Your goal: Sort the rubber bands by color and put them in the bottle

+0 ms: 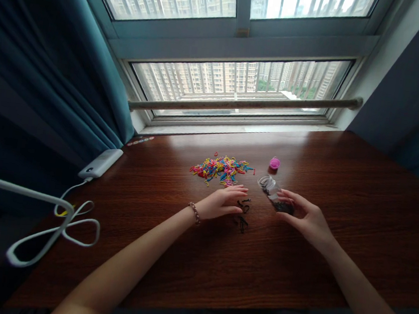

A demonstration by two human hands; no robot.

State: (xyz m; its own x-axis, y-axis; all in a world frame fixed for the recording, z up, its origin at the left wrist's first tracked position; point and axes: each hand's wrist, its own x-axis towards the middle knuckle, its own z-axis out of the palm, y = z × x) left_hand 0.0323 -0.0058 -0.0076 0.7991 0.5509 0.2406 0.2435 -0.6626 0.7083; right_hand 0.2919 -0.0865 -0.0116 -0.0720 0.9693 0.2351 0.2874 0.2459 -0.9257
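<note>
My right hand (310, 220) grips a small clear plastic jar (273, 190), which lies tilted with its round mouth toward the window. Dark bands show inside it, near my fingers. To the left, my left hand (223, 203) is open, its fingers stretched out over the wood. Several loose black hair ties (242, 224) lie by its fingertips, between my two hands. Beyond the left hand spreads a pile of small colourful hair ties (217, 169) in red, yellow, blue and pink. A pink round lid (274, 163) rests just past the jar.
The brown wooden table (167, 263) meets a barred window (241, 75) at the back. On its left edge sits a white power strip (101, 163) with a looped white cable (81, 238). A blue curtain (99, 89) hangs at the left.
</note>
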